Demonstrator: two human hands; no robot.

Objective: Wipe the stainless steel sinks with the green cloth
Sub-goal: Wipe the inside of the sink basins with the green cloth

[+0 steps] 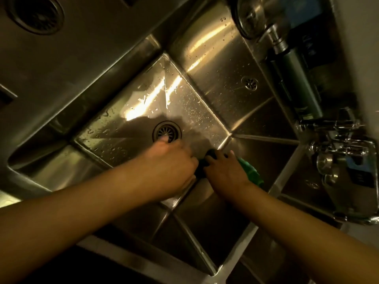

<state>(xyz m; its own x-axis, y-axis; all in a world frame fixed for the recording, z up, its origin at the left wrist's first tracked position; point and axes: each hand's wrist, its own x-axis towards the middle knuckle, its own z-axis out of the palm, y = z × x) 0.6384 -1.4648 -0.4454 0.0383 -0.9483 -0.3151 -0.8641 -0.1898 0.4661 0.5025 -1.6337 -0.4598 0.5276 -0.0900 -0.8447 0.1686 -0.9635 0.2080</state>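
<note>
The head view looks straight down into a steel sink (205,64) that fills the middle of the frame. Its floor and walls are wet with droplets and streaked with bright reflections. The drain (167,132) sits at the centre of the floor. Two bare forearms come in from the lower left and lower right corners and meet just below the drain.

The left grip (170,160) lies knuckles up on the sink floor, with one fingertip at the near rim of the drain. Its right edge meets the dark end of the cloth (251,171). The fingers are blurred, so I cannot tell whether they are closed on it.

The right grip (225,171) sits palm down on the cloth, fingers bent over its front edge and holding it. The cloth lies bunched at the seam where the floor meets a side wall, right of centre. A bright green part sticks out to the right of the wrist, and a shadowed part shows between the two grips.

An overflow (249,83) pierces the wall at upper right. Along the right edge a sprayer (295,83) hangs over the sink, with chrome taps (328,126) below it. A second drain (34,13) shows in the upper left corner.
</note>
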